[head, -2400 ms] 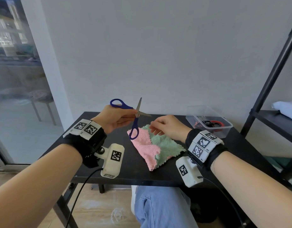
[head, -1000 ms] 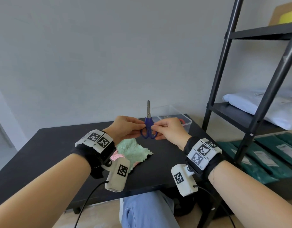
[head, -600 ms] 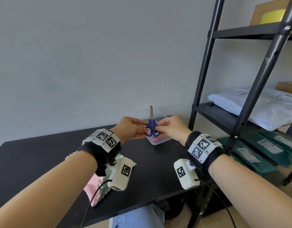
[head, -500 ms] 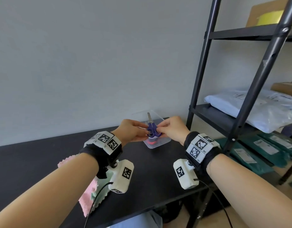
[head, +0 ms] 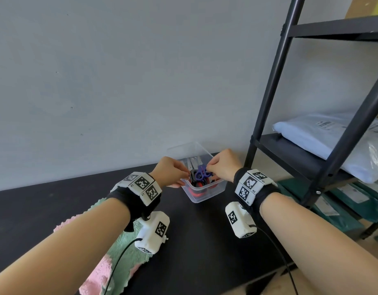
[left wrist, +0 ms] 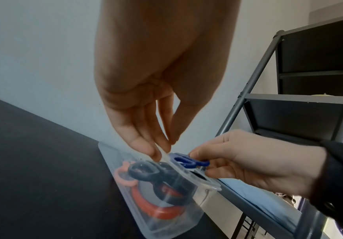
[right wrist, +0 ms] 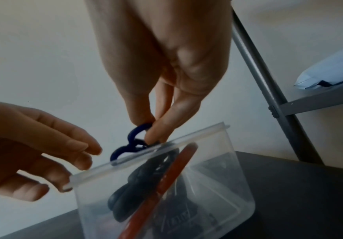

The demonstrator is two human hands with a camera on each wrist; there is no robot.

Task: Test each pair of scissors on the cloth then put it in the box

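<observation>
The blue-handled scissors [head: 202, 174] hang over the clear plastic box [head: 205, 198] at the table's far right. My right hand [head: 220, 167] pinches one handle ring [right wrist: 131, 142] at rim height. In the left wrist view the handles [left wrist: 186, 160] sit just above the box rim [left wrist: 207, 183]. My left hand [head: 173, 173] hovers beside them with loose fingers [left wrist: 156, 153] holding nothing. Black and red-handled scissors [left wrist: 156, 174] lie inside the box. The pink and green cloth [head: 120, 262] lies under my left forearm.
A black metal rack [head: 269, 103] stands right of the black table [head: 205, 241], close to the box. White packages [head: 332, 141] lie on its shelf and green packets [head: 343, 207] below. A grey wall runs right behind the box.
Both hands carried the blue scissors rightward from above the cloth to the box and lowered them. The left hand has let go of the handles; the right still holds them.
</observation>
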